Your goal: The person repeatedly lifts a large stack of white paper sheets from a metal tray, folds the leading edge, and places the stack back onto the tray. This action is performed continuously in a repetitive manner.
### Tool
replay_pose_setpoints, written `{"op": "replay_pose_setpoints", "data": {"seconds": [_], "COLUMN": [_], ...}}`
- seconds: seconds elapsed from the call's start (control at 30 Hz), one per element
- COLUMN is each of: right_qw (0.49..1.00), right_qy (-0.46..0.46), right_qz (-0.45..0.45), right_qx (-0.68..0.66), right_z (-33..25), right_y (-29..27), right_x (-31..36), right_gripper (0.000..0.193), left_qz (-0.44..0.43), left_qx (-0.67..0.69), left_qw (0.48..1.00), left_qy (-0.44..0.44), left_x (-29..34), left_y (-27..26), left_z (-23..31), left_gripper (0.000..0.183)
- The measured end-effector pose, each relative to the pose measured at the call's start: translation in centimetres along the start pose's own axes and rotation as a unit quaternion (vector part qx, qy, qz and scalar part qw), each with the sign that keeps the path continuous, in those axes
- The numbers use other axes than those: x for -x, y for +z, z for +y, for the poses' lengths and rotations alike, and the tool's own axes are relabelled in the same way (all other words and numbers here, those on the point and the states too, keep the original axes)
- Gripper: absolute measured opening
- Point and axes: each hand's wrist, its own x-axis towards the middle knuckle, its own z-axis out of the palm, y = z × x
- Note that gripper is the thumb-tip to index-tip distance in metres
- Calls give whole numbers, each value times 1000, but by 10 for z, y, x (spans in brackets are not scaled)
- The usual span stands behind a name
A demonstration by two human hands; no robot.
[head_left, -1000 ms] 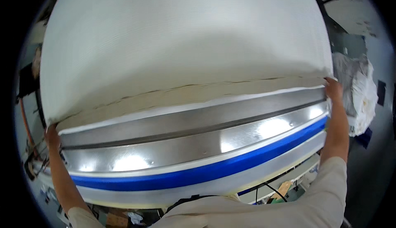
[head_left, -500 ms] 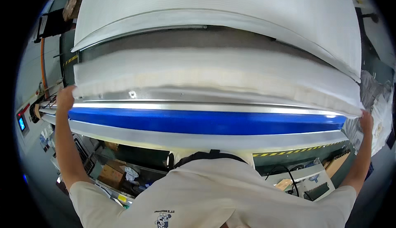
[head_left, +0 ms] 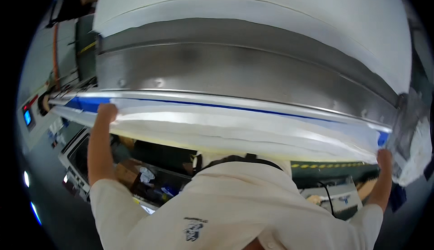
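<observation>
A long strip of white sheet material [head_left: 235, 122] is stretched between my hands along the near edge of the bench. My left hand [head_left: 107, 113] is closed on its left end, and my right hand [head_left: 385, 158] grips the right end. The strip lies over most of a blue band [head_left: 88, 104], which still shows at both ends and as a thin line along the far side. Beyond it runs a pale metal rail [head_left: 190, 97], then a bare grey metal surface [head_left: 226, 66]. A wide white sheet [head_left: 253, 1] covers the far part.
Crumpled clear plastic [head_left: 411, 146] hangs at the right end. Below the bench on the left are a cardboard box [head_left: 128, 171] and crumpled wrapping; on the right is a pale unit with a black cable [head_left: 328, 195]. A small lit screen [head_left: 28, 117] stands far left.
Both hands have pulled the white strip toward my body, off the metal surface and over the blue band. My left hand has also shifted right. More grey metal now shows.
</observation>
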Motion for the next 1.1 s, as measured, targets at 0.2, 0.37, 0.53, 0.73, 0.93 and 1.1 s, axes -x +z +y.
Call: {"op": "replay_pose_setpoints", "data": {"seconds": [0.2,0.37,0.53,0.73,0.93,1.1], "right_qw": [988,992,999,962,959,968], "right_qy": [48,11,6,71,30,-20], "right_qz": [69,75,-21,-18,-20,29], "right_qx": [-130,-102,-28,-262,-282,-250], "right_z": [-6,-5,-5,-24,-31,-43], "right_y": [31,47,65,-35,-43,-53], "right_x": [-13,-12,-1,24,25,5], "right_gripper": [17,16,14,42,42,27], "left_qz": [71,160,353,618,670,666], "left_qx": [149,362,490,429,470,469], "left_qw": [961,849,769,659,569,572], "left_qy": [-222,-350,-210,-16,82,96], "left_x": [-5,18,29,87,127,128], "left_y": [14,-18,-101,-182,-231,-235], "left_z": [-16,-22,61,176,231,235], "left_gripper": [27,26,32,18,16,16]}}
